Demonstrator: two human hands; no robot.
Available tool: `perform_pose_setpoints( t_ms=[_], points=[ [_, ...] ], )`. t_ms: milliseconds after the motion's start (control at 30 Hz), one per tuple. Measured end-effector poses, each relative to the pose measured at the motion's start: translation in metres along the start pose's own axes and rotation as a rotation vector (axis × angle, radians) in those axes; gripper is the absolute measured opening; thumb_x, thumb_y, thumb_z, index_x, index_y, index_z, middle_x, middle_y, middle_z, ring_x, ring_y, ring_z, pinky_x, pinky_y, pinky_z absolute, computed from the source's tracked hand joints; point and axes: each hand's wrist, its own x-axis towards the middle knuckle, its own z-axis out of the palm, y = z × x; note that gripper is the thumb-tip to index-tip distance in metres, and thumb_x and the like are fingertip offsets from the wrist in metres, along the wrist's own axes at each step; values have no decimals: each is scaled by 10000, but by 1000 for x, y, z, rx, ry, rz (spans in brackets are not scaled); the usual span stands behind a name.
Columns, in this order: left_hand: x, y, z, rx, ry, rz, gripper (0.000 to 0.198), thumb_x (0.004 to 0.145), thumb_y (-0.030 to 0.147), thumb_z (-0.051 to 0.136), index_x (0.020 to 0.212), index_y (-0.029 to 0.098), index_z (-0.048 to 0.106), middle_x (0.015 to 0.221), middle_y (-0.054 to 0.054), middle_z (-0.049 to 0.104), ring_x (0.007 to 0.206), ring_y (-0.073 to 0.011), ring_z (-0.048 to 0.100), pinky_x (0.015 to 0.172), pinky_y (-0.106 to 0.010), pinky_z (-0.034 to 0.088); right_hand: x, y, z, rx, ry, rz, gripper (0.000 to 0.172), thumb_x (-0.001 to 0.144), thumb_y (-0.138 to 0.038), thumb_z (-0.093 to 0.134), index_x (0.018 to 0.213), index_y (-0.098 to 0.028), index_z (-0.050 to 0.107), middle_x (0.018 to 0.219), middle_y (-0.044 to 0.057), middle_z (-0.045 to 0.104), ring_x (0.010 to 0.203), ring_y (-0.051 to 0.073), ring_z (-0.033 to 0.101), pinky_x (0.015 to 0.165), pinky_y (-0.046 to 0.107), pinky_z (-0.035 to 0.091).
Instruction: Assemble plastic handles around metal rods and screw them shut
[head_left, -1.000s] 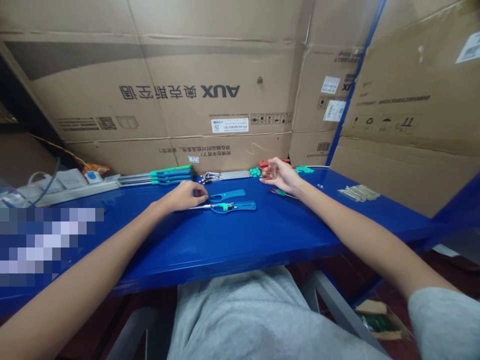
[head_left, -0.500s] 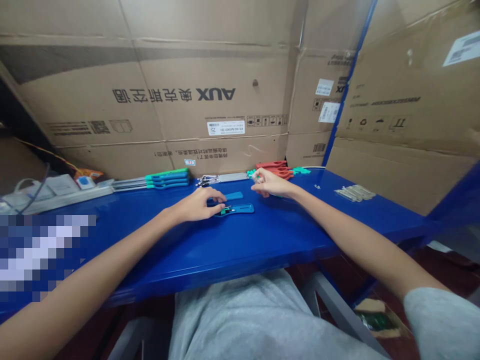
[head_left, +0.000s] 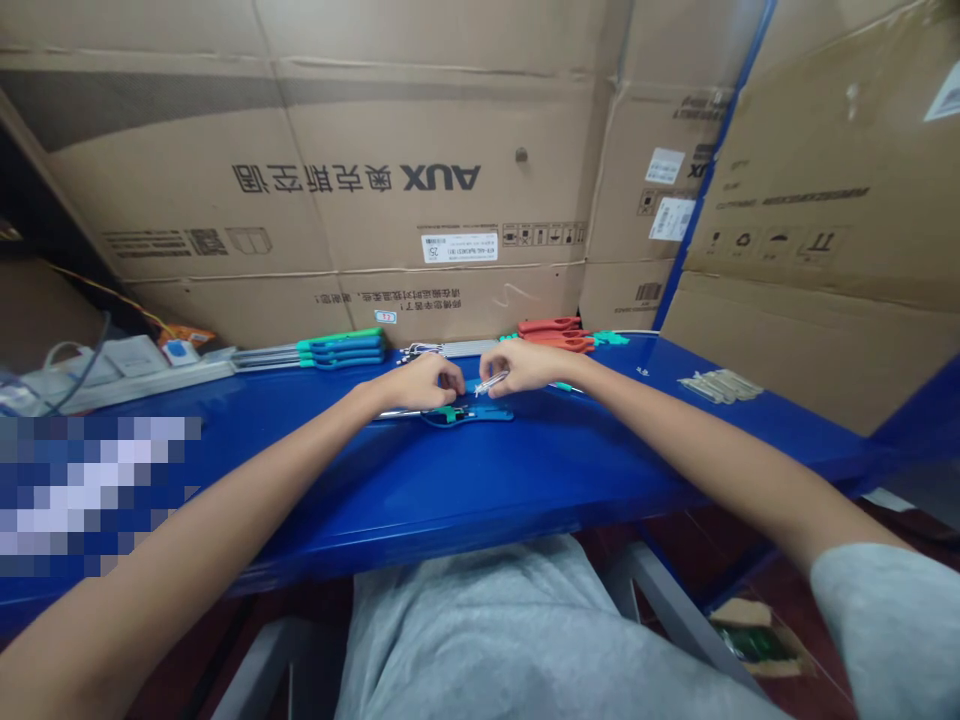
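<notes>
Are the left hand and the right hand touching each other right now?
Apart. The head view shows a narrow gap between the left hand and the right hand, with the blue-handled tool visible in it. The right hand pinches a small metal piece.

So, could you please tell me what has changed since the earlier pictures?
Both hands moved inward: the left hand slid rightward over the blue tools, and the right hand brought a small shiny part leftward. The red tools and cardboard boxes stayed put.
</notes>
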Motion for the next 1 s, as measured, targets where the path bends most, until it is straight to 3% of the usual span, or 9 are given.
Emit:
perform_pose_setpoints(
  t_ms=[200,467,1000],
  points=[
    [-2,-8,8,-132,127,1,223,645,131,525,743,112,725,620,-6,675,544,-108,559,526,-190,405,-2,-5,18,79,134,-129,178,635,-86,620,805,-134,647,642,-17,601,579,96,502,556,204,351],
    [-16,-5,9,-84,101,57,165,667,166,564,721,125,715,623,-11,664,570,-112,565,541,-192,411,-12,6,27,137,136,-143,153,661,-120,631,811,-127,661,648,-8,614,587,98,539,563,196,394],
    [-18,6,11,-27,108,79,198,704,202,574,777,122,740,675,-35,689,596,-120,573,567,-202,415,-11,7,29,89,134,-163,169,705,-189,633,848,-124,697,697,23,675,605,110,573,587,208,407]
  ],
)
